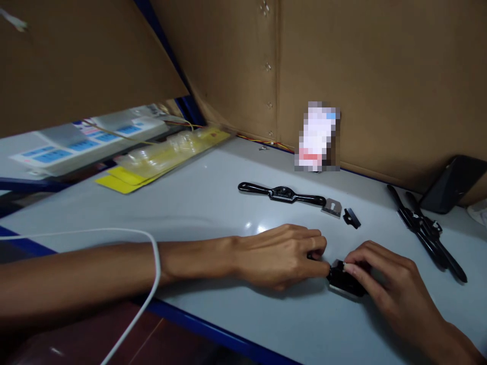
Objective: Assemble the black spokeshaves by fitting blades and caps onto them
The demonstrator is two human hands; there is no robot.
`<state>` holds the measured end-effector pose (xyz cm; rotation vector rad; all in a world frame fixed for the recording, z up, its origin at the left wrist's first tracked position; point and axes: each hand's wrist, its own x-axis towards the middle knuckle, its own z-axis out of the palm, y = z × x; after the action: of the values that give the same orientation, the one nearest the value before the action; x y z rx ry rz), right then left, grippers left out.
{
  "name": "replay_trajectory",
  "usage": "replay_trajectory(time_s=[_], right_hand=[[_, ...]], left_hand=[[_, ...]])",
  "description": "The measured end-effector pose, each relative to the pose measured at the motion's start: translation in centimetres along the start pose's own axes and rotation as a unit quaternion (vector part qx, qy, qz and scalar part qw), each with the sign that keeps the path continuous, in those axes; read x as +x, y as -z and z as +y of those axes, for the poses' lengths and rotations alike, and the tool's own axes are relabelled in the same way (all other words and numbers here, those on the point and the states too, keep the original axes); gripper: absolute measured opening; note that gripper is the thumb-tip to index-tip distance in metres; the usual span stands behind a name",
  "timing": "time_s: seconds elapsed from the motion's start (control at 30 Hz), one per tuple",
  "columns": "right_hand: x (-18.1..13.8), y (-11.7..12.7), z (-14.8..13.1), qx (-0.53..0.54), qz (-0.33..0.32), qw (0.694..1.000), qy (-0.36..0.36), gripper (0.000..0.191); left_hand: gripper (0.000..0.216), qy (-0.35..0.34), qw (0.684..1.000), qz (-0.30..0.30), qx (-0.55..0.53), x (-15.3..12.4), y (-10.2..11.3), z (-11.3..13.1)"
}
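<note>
Tool with a glossy black body and a bright, straight lower edge sits between the two hands, low over the smooth grey surface. The left hand curls its fingers around the tool's near end. The right hand pinches thumb and forefinger together at a small bright part on the tool's top, too small to identify.

Beyond the left hand lies one slim black tool with two rounded handles, its right handle end meeting one flat silver metal plate with a keyhole-shaped slot. Just past the right hand's fingertips is one small black notched piece. Right of that hand, two long black two-handled tools overlap side by side. Far beyond the left hand, yellow card with clear moulded plastic lies flat; one smooth white cable loops over the left forearm.
</note>
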<state>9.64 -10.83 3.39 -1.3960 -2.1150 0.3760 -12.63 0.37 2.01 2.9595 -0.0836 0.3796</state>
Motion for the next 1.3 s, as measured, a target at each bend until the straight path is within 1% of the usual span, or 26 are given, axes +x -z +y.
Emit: replay_trajectory(time_s=[0.07,0.17,0.23,0.33,0.43,0.5,0.6,0.67,0.77,0.87,0.97,1.07,1.13,1.2,1.23,1.3], right_hand=[[-0.1,0.0,0.0,-0.007,0.003,1.0,0.005,0.019],[-0.3,-0.2,0.0,-0.028,0.016,0.998,0.059,0.02],[-0.4,-0.3,-0.2,-0.034,0.017,0.998,0.055,0.02],[-0.2,-0.2,-0.4,-0.016,0.0,1.0,-0.005,0.022],[0.2,-0.1,-0.7,0.023,-0.026,0.996,-0.076,0.023],[0.5,-0.1,-0.8,0.064,-0.049,0.988,-0.134,0.021],[0.7,0.1,-0.8,0.131,-0.084,0.965,-0.211,0.02],[0.8,0.2,-0.6,0.165,-0.098,0.954,-0.232,0.02],[0.9,0.3,-0.3,0.194,-0.11,0.947,-0.233,0.019],[0.9,0.5,0.0,0.156,-0.106,0.961,-0.204,0.018],[0.8,0.5,0.2,0.069,-0.091,0.983,-0.143,0.02],[0.2,0.1,0.1,-0.019,-0.064,0.995,-0.069,0.025],[-0.3,-0.3,-0.1,-0.085,-0.022,0.996,-0.007,0.025],[-0.7,-0.8,-0.4,-0.142,0.02,0.988,0.049,0.025],[-0.9,-1.1,-0.5,-0.162,0.034,0.984,0.064,0.025],[-1.0,-1.4,-0.7,-0.176,0.05,0.981,0.065,0.025]], left_hand=[[0.029,0.0,1.0,0.003,0.0,0.0,0.0,0.0],[0.027,-0.004,1.0,0.016,0.001,0.0,0.0,0.0],[0.025,-0.007,1.0,0.024,0.0,0.0,0.0,0.0],[0.023,-0.004,1.0,0.017,0.001,0.1,0.0,0.1],[0.023,-0.001,1.0,0.001,0.017,0.1,0.1,0.2],[0.024,-0.002,1.0,-0.002,0.023,0.1,0.1,0.2],[0.025,-0.007,1.0,0.004,0.014,0.0,0.0,0.2],[0.023,-0.01,1.0,0.012,0.007,0.0,0.0,0.2],[0.018,-0.01,1.0,0.013,0.001,0.0,0.0,0.2],[0.014,-0.005,1.0,0.008,-0.007,0.1,0.0,0.4],[0.012,0.001,1.0,0.013,-0.024,0.2,0.0,0.6],[0.011,0.011,0.999,0.015,-0.04,0.2,0.0,0.7],[0.011,0.017,0.999,0.008,-0.044,0.2,0.0,0.8],[0.01,0.019,0.999,0.0,-0.043,0.2,0.0,0.8],[0.01,0.019,0.999,-0.003,-0.042,0.2,0.1,0.8],[0.011,0.014,0.999,-0.004,-0.042,0.2,0.1,0.7]])
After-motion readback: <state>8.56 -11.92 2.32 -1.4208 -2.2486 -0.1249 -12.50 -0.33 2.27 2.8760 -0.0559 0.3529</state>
